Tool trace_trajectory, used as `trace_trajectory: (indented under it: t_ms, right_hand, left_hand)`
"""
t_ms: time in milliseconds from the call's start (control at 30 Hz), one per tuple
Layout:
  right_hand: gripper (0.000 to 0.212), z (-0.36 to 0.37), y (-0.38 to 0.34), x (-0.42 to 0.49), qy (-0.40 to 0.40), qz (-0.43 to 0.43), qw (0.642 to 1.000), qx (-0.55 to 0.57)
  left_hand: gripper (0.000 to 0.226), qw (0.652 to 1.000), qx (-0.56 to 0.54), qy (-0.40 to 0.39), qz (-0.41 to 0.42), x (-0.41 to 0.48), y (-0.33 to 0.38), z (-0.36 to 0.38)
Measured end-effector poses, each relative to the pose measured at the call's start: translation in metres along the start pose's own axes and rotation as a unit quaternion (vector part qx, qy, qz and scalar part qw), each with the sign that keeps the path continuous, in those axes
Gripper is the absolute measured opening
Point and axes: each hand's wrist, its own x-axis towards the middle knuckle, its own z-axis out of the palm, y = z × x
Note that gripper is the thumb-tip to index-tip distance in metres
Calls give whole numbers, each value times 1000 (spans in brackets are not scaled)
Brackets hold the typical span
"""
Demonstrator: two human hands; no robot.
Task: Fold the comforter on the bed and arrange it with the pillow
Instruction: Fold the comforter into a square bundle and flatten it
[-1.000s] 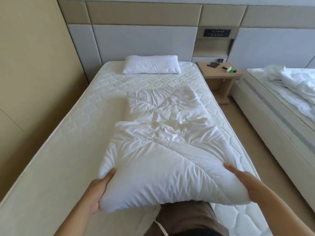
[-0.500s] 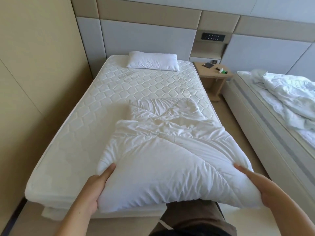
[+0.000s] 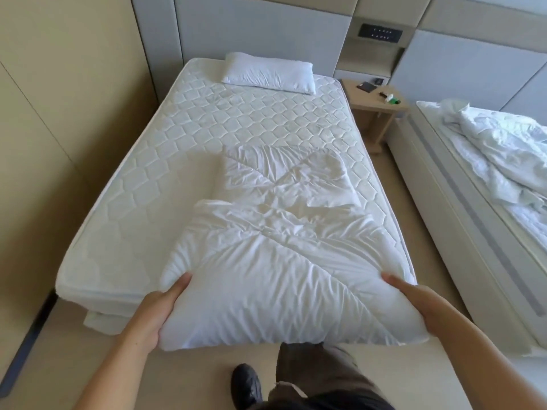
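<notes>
We hold the comforter (image 3: 266, 261), already folded into a narrow strip along the near right part of the bed (image 3: 142, 190), with its near end lifted past the foot edge. Our left hand (image 3: 159, 309) and right hand (image 3: 420, 306) each grip a near corner, thumbs on top and the other fingers hidden beneath. We judge that another fold remains, then setting it with the pillow (image 3: 268, 73), well apart at the far end. Only quilted mattress shows between them. A nightstand (image 3: 376, 99) and a rumpled second bed (image 3: 473, 208) stand right, out of the way.
</notes>
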Motion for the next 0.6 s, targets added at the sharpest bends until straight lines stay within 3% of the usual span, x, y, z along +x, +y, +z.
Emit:
trace_trajectory:
  t_ms: [67,200,333,500,600]
  right_hand:
    - [84,2,15,3,-8,8,1000,4]
    - [66,6,51,4,-22,27,999,39]
    - [79,0,87,6,-59,41,996,48]
    - [56,-15,91,8,-65,37,996,56]
    - [63,-21,74,24,-66,30,995,69]
  left_hand:
    - [72,1000,17,1,-17,3,-9,-1]
    - [77,998,44,9,-39,-6,-35,6]
    - [82,997,41,21,-63,-26,-59,15]
    - [100,997,52,14,-58,-43,-63,20]
    - [87,998,40,42,-32,-39,-38,27]
